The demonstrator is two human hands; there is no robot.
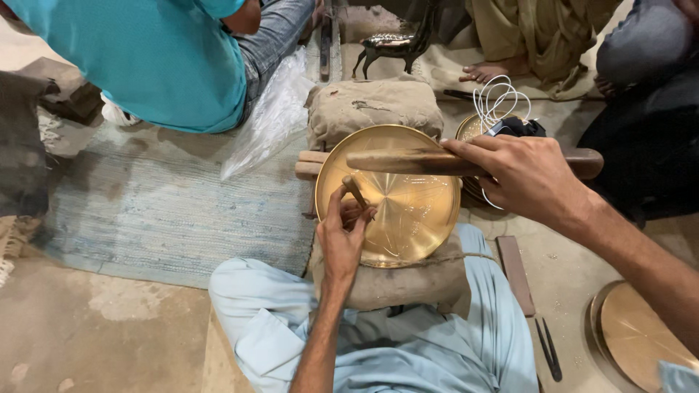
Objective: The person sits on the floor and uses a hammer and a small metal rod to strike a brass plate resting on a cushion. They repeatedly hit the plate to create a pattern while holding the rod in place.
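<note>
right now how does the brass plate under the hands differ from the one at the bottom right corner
The brass plate on the padded block shows whole, face up; the brass plate on the floor is cut off by the frame edge. The first has the left hand with a small wooden tool on it; the second lies untouched. Both are round and golden, with fine lines radiating from the centre.

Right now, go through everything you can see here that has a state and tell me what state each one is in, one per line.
Brass plate: face up, resting on a padded block.
Small punch tool: held in the left hand, tip on the plate.
Wooden mallet: raised flat over the plate, gripped by the right hand.
White cable: coiled, lying loose.
Second brass plate: lying flat on the floor.
</note>
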